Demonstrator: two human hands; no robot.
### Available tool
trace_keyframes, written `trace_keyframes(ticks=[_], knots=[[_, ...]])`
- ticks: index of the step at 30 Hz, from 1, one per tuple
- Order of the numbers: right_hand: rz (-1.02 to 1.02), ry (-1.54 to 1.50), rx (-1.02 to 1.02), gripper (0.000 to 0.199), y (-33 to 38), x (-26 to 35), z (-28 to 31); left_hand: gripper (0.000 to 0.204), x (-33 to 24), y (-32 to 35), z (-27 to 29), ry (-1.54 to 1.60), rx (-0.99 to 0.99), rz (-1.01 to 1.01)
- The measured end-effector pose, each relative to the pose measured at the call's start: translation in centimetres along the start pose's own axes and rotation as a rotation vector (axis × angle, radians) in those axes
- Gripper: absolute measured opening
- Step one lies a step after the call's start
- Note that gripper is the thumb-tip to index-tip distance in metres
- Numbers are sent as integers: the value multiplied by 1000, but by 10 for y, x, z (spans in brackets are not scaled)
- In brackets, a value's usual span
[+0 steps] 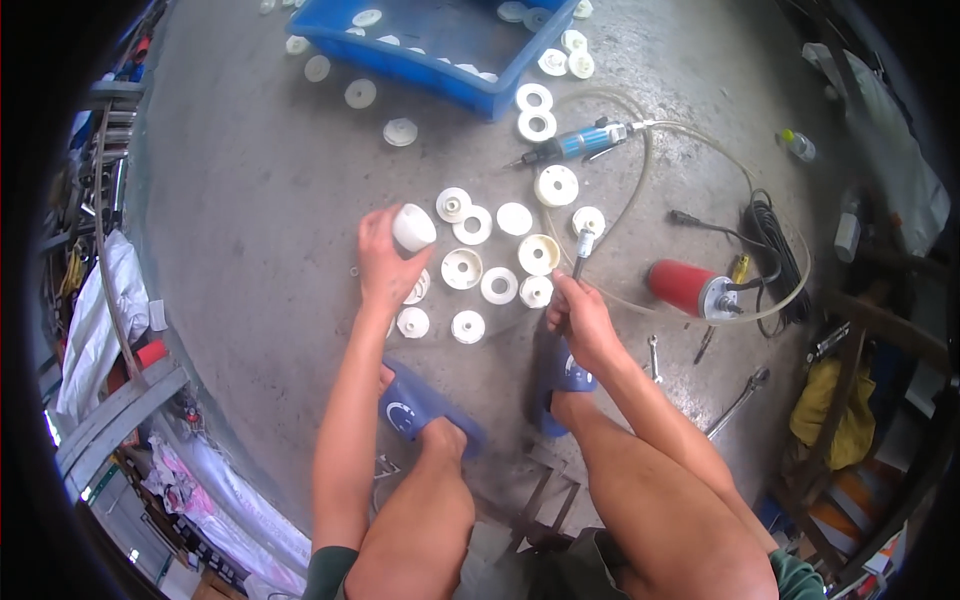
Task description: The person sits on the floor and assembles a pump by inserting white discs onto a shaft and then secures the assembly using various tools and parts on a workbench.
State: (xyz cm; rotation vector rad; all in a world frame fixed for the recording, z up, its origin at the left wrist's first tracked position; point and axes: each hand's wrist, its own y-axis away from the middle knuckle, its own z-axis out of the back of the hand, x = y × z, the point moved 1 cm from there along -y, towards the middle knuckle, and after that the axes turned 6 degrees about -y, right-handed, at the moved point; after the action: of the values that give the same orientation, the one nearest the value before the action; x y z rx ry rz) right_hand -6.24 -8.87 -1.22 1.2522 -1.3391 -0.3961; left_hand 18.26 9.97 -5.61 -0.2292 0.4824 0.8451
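Head view, left hand (388, 262) holding smooth white cylinder (413, 229), right hand (588, 322) slim rod (583, 248).

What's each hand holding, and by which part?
Left hand: a white cup, by its side; right hand: a silver-tipped rod, by its dark shaft.
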Motion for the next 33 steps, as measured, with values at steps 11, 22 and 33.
trace_keyframes(ticks=[11,22,33], knots=[[-60,318,52,34,-5,-30,3,79,-16,-32,8,-270,155,5],[-364,218,205,37,4,-61,-13,24,16,112,78,246,-146,559],[-637,15,204,34,16,-43,-52,48,-31,181,74,312,247,285]])
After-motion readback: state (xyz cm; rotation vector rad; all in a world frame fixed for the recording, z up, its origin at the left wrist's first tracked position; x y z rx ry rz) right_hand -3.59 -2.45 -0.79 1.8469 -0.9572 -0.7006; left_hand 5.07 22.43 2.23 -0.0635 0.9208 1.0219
